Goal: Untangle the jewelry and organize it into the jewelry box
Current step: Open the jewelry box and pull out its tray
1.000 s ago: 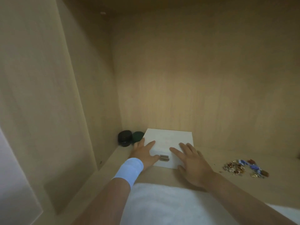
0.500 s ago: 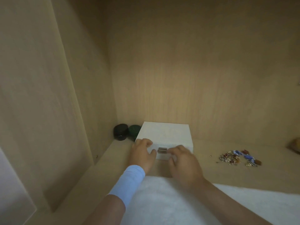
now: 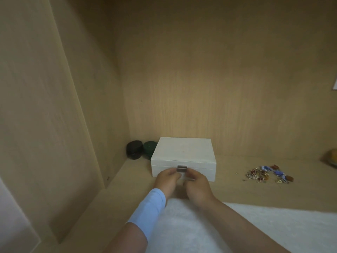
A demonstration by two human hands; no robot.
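The white jewelry box (image 3: 183, 152) sits shut on the wooden shelf (image 3: 237, 190), pushed back near the rear panel. Its metal clasp (image 3: 182, 168) faces the person, which is why both hands meet at the middle of its front. The left hand (image 3: 167, 180), with a pale blue sleeve (image 3: 147, 207) over its wrist, is curled in narrow just left of and below the clasp. The right hand (image 3: 197, 186) is curled the same way on the other side. Both sets of fingertips lie against the box front, but the knuckles hide whether they grip the clasp or the lid edge, so I cannot tell.

My guess is that one hand on each side steadies a light box while the catch is worked, so it doesn't skid backward.

The jewelry (image 3: 268, 175) lies well apart to the right as a small glittering heap of gold, red and blue pieces (too small to pick out single chains). It is untouched, so the sorting is not yet begun and opening the lid looks like the step in hand.

A soft white cloth (image 3: 200, 225) covers the near part of the shelf under the forearms, probably as a work surface where small pieces won't roll. A small black case (image 3: 134, 150) and a green one (image 3: 149, 149) are tucked in the corner just left of the box.
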